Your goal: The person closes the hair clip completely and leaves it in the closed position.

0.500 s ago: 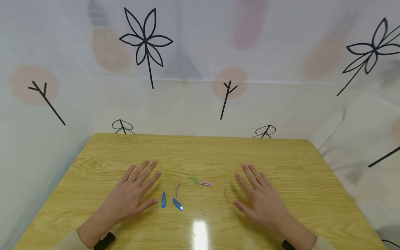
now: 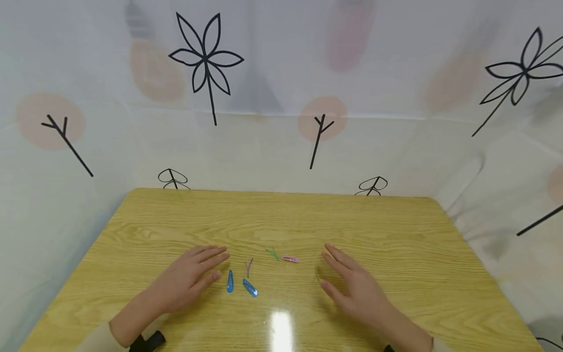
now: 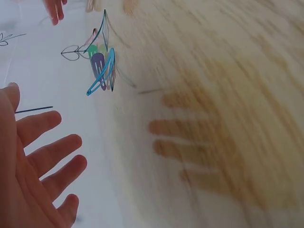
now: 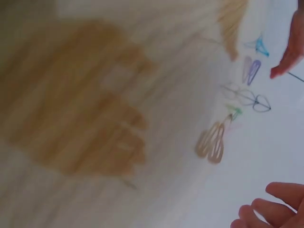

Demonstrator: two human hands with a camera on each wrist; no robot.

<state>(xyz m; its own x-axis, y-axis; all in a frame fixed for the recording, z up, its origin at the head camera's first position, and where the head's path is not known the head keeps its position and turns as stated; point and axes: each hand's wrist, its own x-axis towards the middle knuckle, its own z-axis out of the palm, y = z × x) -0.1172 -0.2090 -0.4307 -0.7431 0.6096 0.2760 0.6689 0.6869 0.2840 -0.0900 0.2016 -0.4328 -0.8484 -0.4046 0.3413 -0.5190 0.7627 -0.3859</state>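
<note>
Both hands hover over the table with relaxed, slightly bent fingers and hold nothing. My left hand [image 2: 186,278] is nearest to a blue snap hair clip [image 2: 230,281], just right of its fingertips. A second blue hair clip [image 2: 250,287] lies beside that one, tilted. Behind them a thin purple hair clip [image 2: 250,267] stands on edge. Further back are a green hair clip [image 2: 273,254] and a pink hair clip [image 2: 290,258]. Close to the thumb of my right hand [image 2: 358,288] is a brown hair clip [image 4: 216,145], seen clearly in the right wrist view.
The wood-grain table [image 2: 281,215] reaches back to a white cloth [image 2: 264,151] printed with line-drawn flowers, which also hangs at both sides. A bright light reflection shows at the front middle of the tabletop. A dark cable [image 2: 549,341] runs at the lower right.
The spread fingers of both hands have drawn in and bent a little. The right hand has moved left, closer to the brown clip. All the clips lie where they were.
</note>
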